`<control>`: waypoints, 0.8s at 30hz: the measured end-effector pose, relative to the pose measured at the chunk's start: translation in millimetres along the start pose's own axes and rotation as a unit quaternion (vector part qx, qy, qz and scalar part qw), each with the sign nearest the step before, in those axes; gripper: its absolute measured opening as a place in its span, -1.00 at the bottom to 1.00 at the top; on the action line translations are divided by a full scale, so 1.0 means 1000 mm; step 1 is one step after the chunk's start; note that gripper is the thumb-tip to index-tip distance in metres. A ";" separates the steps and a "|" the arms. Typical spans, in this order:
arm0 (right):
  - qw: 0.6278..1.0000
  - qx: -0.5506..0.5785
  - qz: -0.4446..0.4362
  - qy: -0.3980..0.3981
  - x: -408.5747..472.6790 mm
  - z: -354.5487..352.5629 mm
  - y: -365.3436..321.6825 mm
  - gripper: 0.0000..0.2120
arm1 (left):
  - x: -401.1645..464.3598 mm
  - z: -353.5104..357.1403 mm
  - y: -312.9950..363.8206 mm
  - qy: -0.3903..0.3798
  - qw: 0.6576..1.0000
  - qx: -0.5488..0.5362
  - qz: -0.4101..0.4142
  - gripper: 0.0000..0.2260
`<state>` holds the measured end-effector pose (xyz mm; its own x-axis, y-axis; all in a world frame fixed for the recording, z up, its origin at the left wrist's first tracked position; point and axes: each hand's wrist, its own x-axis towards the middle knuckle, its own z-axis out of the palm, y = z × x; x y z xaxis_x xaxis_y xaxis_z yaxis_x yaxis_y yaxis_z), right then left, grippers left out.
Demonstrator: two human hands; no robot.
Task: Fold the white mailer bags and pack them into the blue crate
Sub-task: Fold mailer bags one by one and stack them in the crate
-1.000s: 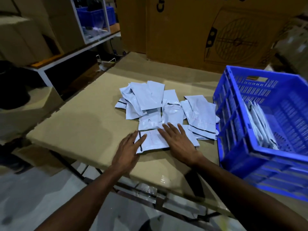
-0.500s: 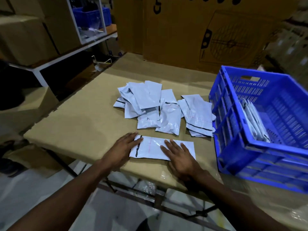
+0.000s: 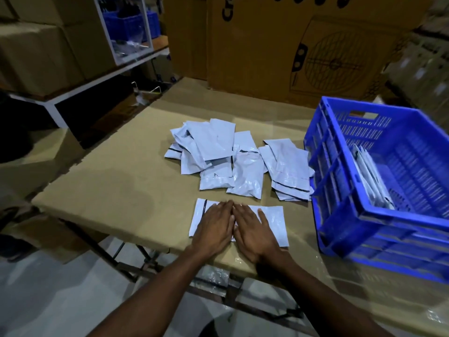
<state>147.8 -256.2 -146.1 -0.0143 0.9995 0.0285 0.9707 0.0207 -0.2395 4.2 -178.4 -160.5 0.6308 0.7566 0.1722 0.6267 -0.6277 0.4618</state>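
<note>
One white mailer bag (image 3: 274, 221) lies flat near the table's front edge, a dark strip at its left end. My left hand (image 3: 215, 227) and my right hand (image 3: 255, 229) press on its middle side by side, fingers straight and touching each other. Behind it a loose pile of white mailer bags (image 3: 233, 159) spreads over the table. The blue crate (image 3: 340, 215) stands at the right on the table, with several folded bags (image 3: 371, 181) leaning against its left wall.
The brown table (image 3: 116, 190) ends just in front of my hands. Large cardboard boxes (image 3: 303, 45) stand behind the table. A white shelf (image 3: 80, 91) with boxes and a clear case is at the back left.
The single bag has been drawn away from the pile toward the front edge. Both hands moved from its ends to its middle and now lie together on it.
</note>
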 end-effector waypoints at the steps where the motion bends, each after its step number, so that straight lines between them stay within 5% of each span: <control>1: 1.000 -0.010 0.010 0.001 -0.001 0.002 0.002 -0.42 | 0.000 0.001 0.000 -0.006 1.000 0.026 0.011 -0.45; 8: 0.998 -0.025 0.052 0.003 -0.008 0.002 0.015 -0.35 | 0.001 -0.002 -0.005 -0.046 0.986 0.157 0.016 -0.39; 13: 0.997 -0.038 0.073 -0.002 -0.016 -0.002 0.027 -0.33 | 0.000 -0.016 -0.012 -0.088 0.980 0.171 -0.046 -0.24; 24: 0.993 -0.011 0.104 -0.061 -0.020 -0.013 0.040 -0.11 | -0.015 -0.033 -0.032 -0.102 0.974 0.180 -0.089 -0.24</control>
<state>189.9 -275.4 -143.7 0.1590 0.9778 -0.1367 0.9608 -0.1851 -0.2065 -40.3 -163.8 -149.0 0.5525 0.8300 -0.0766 0.8311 -0.5416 0.1262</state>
